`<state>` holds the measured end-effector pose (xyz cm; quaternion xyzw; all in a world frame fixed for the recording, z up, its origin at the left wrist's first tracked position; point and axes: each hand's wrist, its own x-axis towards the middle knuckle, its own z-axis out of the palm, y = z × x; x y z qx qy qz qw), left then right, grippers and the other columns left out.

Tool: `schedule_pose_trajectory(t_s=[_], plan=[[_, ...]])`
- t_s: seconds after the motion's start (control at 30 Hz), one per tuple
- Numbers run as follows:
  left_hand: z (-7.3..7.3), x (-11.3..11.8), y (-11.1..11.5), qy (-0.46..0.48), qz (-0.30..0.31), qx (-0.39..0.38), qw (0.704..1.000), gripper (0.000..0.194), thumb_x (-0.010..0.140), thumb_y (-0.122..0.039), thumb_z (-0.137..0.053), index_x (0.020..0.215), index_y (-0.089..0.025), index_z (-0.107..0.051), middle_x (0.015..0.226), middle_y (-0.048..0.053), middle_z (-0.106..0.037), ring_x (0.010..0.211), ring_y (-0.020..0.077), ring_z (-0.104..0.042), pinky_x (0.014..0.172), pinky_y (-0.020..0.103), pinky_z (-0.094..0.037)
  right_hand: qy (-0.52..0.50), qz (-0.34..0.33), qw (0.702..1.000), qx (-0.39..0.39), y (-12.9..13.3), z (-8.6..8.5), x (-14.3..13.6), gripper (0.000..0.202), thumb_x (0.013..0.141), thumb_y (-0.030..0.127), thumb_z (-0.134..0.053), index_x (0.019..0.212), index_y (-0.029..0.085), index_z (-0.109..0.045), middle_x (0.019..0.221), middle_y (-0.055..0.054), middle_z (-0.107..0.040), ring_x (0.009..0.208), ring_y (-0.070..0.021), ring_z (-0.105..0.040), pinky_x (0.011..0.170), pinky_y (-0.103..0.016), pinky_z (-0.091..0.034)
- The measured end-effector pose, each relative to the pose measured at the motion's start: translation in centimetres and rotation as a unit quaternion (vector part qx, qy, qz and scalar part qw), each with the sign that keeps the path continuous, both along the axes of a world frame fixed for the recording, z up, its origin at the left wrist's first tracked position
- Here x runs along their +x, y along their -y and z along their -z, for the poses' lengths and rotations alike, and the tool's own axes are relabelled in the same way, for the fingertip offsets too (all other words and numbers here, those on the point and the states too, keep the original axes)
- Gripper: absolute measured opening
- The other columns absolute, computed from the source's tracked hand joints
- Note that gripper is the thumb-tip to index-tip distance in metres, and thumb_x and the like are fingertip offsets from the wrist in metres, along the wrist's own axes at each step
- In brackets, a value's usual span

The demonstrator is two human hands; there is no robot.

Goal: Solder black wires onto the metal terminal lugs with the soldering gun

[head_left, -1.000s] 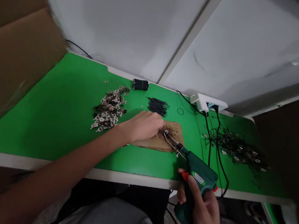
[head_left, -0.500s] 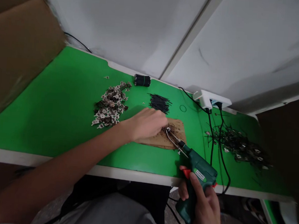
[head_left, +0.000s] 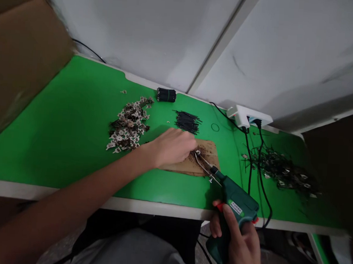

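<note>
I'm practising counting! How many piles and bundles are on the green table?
4: pale parts at left, a banded bundle at back, loose black wires beyond the left hand, and a tangled heap at right. The left arm could hide more.

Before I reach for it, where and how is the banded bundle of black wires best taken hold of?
Probably around the middle of the bundle, at its band, coming from above and the near side. It lies flat, its length running roughly left to right, and the wall rises behind it, so a grip across its width seems easiest.
</note>
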<state>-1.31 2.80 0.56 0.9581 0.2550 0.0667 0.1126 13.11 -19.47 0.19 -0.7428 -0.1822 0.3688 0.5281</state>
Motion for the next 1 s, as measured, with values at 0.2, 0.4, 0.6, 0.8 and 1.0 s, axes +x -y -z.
schedule_pose_trajectory(t_s=[0.2,0.4,0.6,0.8,1.0], plan=[[0.34,0.00,-0.02,0.007,0.003,0.009,1.000,0.022,0.095,-0.015,-0.052,0.087,-0.016,-0.072,0.093,0.007,-0.074,0.078,0.0204,-0.069,0.062,0.028,-0.042,-0.003,0.006,0.999,-0.047,0.44,0.32,0.07,0.056,0.077,0.061,-0.078,0.105,0.015,-0.069,0.056,0.003,-0.050,0.050,-0.0093,-0.042,0.043,-0.020,-0.030],[0.32,0.00,0.06,0.001,-0.001,0.006,1.000,0.021,0.095,-0.015,-0.053,0.088,-0.016,-0.073,0.094,0.007,-0.074,0.078,0.0188,-0.069,0.061,0.027,-0.042,-0.011,0.012,0.999,-0.049,0.56,0.25,0.04,0.059,0.076,0.062,-0.078,0.108,0.014,-0.067,0.057,0.003,-0.051,0.049,-0.0101,-0.042,0.043,-0.021,-0.031],[-0.06,0.00,0.12,-0.001,-0.002,0.001,1.000,0.022,0.095,-0.015,-0.052,0.090,-0.016,-0.073,0.096,0.008,-0.074,0.078,0.0195,-0.070,0.063,0.027,-0.044,-0.019,0.018,0.999,-0.040,0.56,0.08,-0.12,0.055,0.076,0.061,-0.078,0.105,0.016,-0.067,0.057,0.004,-0.051,0.052,-0.0104,-0.044,0.046,-0.021,-0.033],[-0.08,0.01,0.16,-0.005,0.000,0.002,1.000,0.023,0.096,-0.016,-0.051,0.090,-0.016,-0.074,0.096,0.009,-0.074,0.079,0.0216,-0.071,0.062,0.028,-0.046,-0.014,0.021,0.999,-0.039,0.34,-0.07,-0.29,0.056,0.075,0.061,-0.079,0.103,0.015,-0.068,0.057,0.004,-0.051,0.054,-0.0109,-0.045,0.049,-0.022,-0.035],[0.08,0.02,0.18,-0.005,-0.001,0.004,1.000,0.024,0.097,-0.017,-0.050,0.089,-0.015,-0.073,0.095,0.009,-0.074,0.080,0.0220,-0.071,0.063,0.028,-0.046,-0.019,0.028,0.998,-0.052,0.19,-0.10,-0.47,0.056,0.075,0.062,-0.079,0.105,0.016,-0.068,0.057,0.004,-0.050,0.054,-0.0107,-0.044,0.049,-0.022,-0.035]])
